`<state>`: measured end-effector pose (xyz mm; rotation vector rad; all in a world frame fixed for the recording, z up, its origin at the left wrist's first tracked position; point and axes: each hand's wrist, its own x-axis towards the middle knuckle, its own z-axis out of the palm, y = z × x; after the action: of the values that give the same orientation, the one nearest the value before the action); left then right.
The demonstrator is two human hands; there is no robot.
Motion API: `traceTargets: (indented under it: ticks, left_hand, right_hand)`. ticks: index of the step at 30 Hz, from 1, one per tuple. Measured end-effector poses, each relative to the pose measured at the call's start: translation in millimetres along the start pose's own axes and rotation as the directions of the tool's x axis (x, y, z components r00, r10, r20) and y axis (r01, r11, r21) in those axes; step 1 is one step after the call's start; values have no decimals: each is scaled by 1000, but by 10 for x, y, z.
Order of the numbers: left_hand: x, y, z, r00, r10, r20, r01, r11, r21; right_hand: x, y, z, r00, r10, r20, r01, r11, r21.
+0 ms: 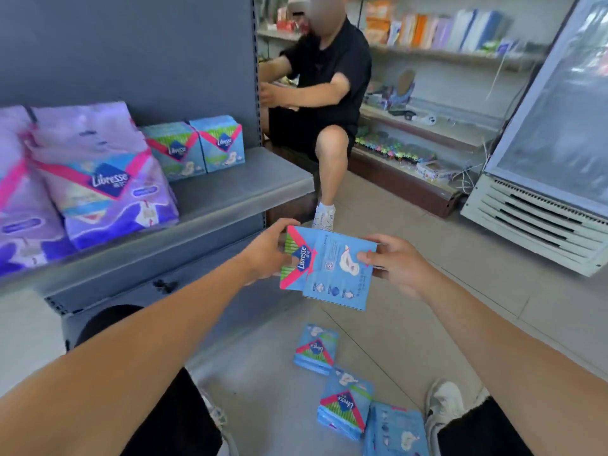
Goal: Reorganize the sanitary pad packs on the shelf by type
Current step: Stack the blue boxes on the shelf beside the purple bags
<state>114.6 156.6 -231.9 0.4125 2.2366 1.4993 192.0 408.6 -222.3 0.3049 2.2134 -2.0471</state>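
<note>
Both hands hold a blue pad pack point(332, 264) in the air in front of the grey shelf point(250, 189). My left hand point(268, 255) grips its left end, my right hand point(396, 263) its right end. Two matching blue packs point(197, 146) stand upright at the back of the shelf. Large purple packs point(98, 172) fill the shelf's left part. Three more blue packs lie on the floor between my feet: one point(316, 348), one point(345, 403), one point(398, 429).
A person in black point(325, 80) crouches just past the shelf's right end. Low shelves with goods point(427, 130) line the far wall. A glass-door cooler point(546, 179) stands at the right. My shoe point(444, 403) is by the floor packs.
</note>
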Motion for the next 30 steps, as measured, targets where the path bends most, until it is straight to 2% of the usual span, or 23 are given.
traceTargets:
  ticks: [9, 16, 20, 25, 30]
  left_hand:
    - [-475, 755, -1229, 968, 80, -240, -96, 994, -57]
    - [-485, 978, -1759, 935, 126, -332, -123, 992, 29]
    - [-375, 984, -2013, 901, 149, -407, -63, 974, 219]
    - [-203, 1062, -2348, 875, 196, -442, 60, 864, 501]
    - [31, 1153, -2686, 845, 149, -514, 164, 842, 514]
  right_hand:
    - [424, -1243, 819, 969, -167, 182, 177, 984, -35]
    - [785, -1823, 1279, 924, -265, 277, 299, 950, -87]
    - [1031, -2016, 1484, 893, -298, 337, 346, 934, -92]
    - [1397, -2239, 1720, 849, -351, 396, 428, 895, -125]
    - [1874, -2284, 1980, 838, -386, 385, 457, 883, -109]
